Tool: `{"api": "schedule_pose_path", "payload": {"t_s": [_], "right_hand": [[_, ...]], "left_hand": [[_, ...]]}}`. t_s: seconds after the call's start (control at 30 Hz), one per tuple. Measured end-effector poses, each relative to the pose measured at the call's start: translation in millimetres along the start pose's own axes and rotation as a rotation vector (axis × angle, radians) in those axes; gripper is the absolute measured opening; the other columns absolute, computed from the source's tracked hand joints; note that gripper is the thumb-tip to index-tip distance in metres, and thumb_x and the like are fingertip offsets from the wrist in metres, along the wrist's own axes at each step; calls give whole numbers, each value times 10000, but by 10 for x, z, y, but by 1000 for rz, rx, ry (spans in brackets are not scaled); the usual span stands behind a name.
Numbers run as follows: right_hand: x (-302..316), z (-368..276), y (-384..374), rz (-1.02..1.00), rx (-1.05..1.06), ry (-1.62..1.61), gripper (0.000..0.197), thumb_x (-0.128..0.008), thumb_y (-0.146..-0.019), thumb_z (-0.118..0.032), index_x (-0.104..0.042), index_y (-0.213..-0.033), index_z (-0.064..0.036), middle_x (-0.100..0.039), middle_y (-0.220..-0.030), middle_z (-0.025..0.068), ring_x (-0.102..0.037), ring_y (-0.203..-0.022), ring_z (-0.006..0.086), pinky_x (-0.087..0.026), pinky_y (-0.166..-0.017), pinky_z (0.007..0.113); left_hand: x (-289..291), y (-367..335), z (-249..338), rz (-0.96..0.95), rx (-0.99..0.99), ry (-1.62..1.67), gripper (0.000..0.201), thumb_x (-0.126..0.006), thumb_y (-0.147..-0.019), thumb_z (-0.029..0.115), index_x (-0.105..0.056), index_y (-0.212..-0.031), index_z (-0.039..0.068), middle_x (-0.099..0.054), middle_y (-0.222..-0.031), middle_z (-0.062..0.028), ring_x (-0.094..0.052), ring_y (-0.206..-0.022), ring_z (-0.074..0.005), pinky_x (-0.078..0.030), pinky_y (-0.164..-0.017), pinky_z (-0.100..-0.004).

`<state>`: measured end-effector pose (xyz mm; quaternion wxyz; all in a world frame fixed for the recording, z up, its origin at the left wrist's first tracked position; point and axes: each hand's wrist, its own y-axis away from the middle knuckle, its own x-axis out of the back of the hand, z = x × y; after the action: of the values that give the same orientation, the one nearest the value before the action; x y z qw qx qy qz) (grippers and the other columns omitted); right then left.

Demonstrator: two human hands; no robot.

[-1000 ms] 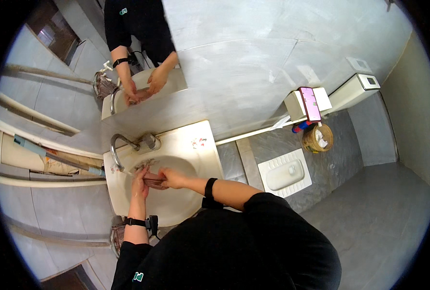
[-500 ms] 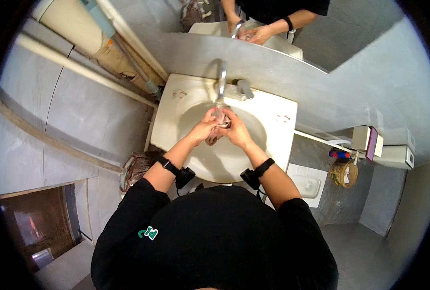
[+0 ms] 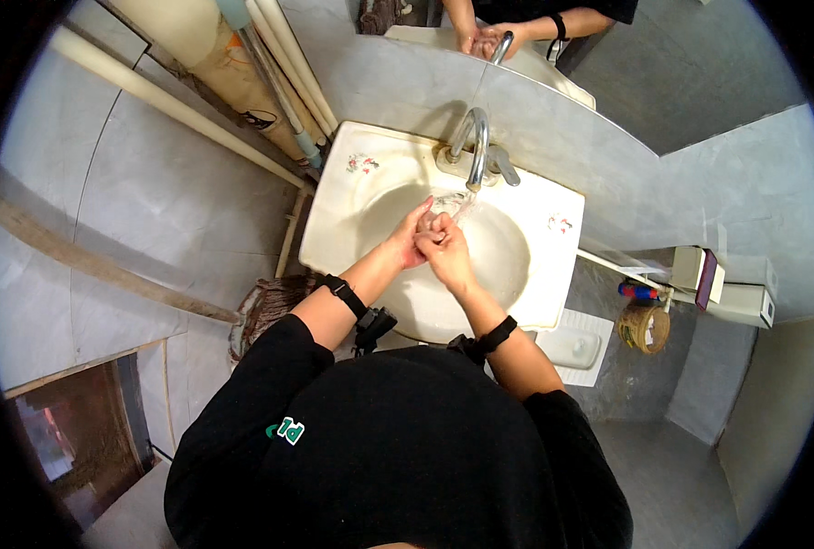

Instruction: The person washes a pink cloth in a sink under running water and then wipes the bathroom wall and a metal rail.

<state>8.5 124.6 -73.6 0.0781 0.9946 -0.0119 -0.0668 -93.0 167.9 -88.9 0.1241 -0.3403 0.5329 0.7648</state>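
1. Head view: my left hand (image 3: 409,242) is cupped above the white sink (image 3: 533,203).
2. My right hand (image 3: 444,252) is curled, bent fingers against the left; whether something is gripped between them, I cannot tell.
3. The curved metal tap (image 3: 481,135) stands at the sink's back, water (image 3: 463,209) falling from it near my fingers.

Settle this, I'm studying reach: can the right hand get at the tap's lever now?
Probably yes: the way from the right hand to the lever looks open to the right of the spout and its water stream. That hand touches the left hand, so it would likely part from it first.
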Motion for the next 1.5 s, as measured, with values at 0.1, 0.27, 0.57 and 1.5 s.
{"api": "schedule_pose_path", "payload": {"t_s": [0.1, 0.27, 0.57, 1.5], "right_hand": [[-89, -150, 86, 126, 95, 498, 197, -585, -710, -112, -403, -744, -43, -489, -581, 112, -490, -548, 228, -425, -554, 339], [198, -118, -56, 419, -44, 558, 236, -552, -804, -204, -440, -938, -45, -578, -696, 191, -597, -701, 355, -443, -615, 441], [-76, -99, -20, 312, 46, 630, 236, -533, -834, -230, -495, -883, -2, -558, -773, 207, -560, -629, 364, -452, -620, 405], [694, 336, -193, 267, -148, 671, 317, -487, -858, -289, -600, -798, 0, -611, -710, 196, -593, -658, 338, -460, -624, 365]], "left_hand": [[163, -276, -29, -439, -54, 96, 359, -454, -863, 428, -547, -984, 103, -613, -904, -54, -585, -795, -169, -472, -722, -341], [-246, -60, -288, 24, -228, 64, 344, -394, -891, 429, -556, -933, 128, -616, -731, -16, -574, -614, -148, -464, -586, -285], [-194, -141, -250, 68, -305, 141, 339, -371, -911, 400, -533, -931, 103, -565, -787, -37, -559, -644, -166, -474, -596, -292], [-339, -54, -307, 111, -250, -267, 319, -422, -902, 349, -495, -1090, 102, -573, -1003, -50, -562, -897, -152, -467, -736, -298]]}}
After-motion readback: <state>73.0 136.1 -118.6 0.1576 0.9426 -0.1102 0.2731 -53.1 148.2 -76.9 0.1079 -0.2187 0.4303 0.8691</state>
